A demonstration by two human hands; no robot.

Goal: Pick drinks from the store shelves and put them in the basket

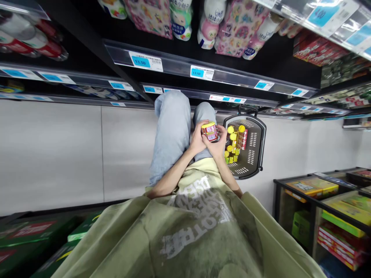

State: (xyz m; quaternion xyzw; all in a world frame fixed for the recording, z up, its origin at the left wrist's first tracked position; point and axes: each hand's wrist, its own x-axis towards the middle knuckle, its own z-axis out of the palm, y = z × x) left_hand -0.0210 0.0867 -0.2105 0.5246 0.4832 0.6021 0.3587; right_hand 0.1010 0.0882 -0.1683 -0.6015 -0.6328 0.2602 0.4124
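Note:
Between my two hands is a small round tub (210,132) with a yellow lid and a red printed label. The fingers of my left hand (198,138) wrap round its left side. My right hand (218,143) grips it from the right and below. The tub is above my knees, label side towards me. Just right of my hands, a dark shopping basket (255,154) stands on the floor. Inside it lie several yellow-lidded containers (232,136) and a red-and-brown pack (242,139).
In front is a dark shelf rack with price tags (202,73), pink packs (155,17) and character-shaped bottles (181,21). Low display stands with yellow boxes (313,186) are behind right. Green boxes (31,231) sit behind left. Pale floor tiles (58,150) stretch to the left.

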